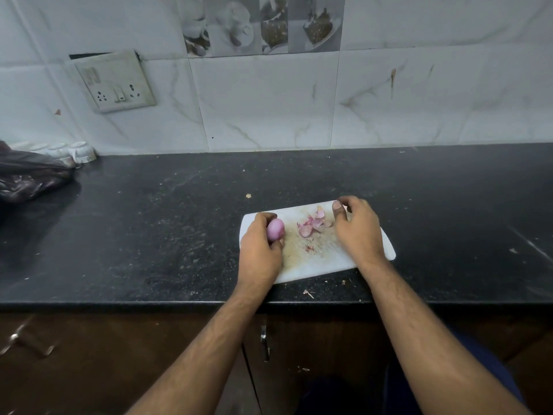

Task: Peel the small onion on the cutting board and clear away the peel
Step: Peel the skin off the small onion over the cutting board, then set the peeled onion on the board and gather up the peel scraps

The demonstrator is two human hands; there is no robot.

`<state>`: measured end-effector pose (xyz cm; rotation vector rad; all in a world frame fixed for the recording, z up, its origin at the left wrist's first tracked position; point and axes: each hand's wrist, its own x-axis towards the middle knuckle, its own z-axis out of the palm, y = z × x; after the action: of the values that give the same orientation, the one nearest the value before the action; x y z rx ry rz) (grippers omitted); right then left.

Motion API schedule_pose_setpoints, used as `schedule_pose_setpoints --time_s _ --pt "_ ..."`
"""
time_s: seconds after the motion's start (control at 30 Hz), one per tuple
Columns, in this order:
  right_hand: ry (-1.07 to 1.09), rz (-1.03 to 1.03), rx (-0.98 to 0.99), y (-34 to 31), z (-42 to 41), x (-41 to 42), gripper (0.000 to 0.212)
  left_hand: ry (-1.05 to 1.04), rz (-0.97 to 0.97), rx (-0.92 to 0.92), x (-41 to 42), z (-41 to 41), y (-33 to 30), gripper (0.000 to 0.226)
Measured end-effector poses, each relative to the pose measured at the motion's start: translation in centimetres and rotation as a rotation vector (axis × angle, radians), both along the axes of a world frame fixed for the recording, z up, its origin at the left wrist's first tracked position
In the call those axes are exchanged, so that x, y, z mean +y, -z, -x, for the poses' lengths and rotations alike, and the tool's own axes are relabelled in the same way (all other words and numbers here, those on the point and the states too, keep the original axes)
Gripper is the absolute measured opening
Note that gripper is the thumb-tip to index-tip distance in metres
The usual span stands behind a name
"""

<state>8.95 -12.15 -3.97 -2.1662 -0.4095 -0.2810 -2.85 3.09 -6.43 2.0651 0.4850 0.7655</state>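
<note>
Head view looks down on a white cutting board point(317, 266) lying askew on a dark stone counter point(149, 223). At the board's left end the left hand point(261, 250) grips the small onion point(275, 229): the fingers curl over its far side and the thumb comes up under its near end, so the pale pink bulb shows between them on the side facing the board's middle. The onion looks smooth and bare, with its long axis running roughly away from the person, tilted a little to the right at the top; whether it touches the board is not clear. Loose pink peel point(312, 224) lies in a small heap near the middle of the board, with a smaller scrap closer to the person. The right hand point(356, 227) hovers over the board's right part, just beside the peel, fingers bent and slightly spread, thumb pointing toward the far edge, holding nothing visible. A dark plastic bag point(30, 179) sits at the counter's far left, with small white cups point(80, 151) behind it against the tiled wall.
</note>
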Motion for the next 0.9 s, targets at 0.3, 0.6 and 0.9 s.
schedule_pose_setpoints --time_s 0.3,0.6,0.9 --pt "-0.575 0.287 0.141 -0.2 0.1 3.0 0.056 -0.093 0.312 -0.126 1.2 -0.1 0.3 0.027" --pt "-0.674 -0.018 0.233 0.0 -0.9 2.3 0.047 -0.023 0.552 -0.189 2.3 -0.8 1.0 0.029" --pt "-0.956 0.363 -0.059 1.0 0.8 3.0 0.029 0.026 0.250 -0.047 3.3 -1.9 0.0 0.030"
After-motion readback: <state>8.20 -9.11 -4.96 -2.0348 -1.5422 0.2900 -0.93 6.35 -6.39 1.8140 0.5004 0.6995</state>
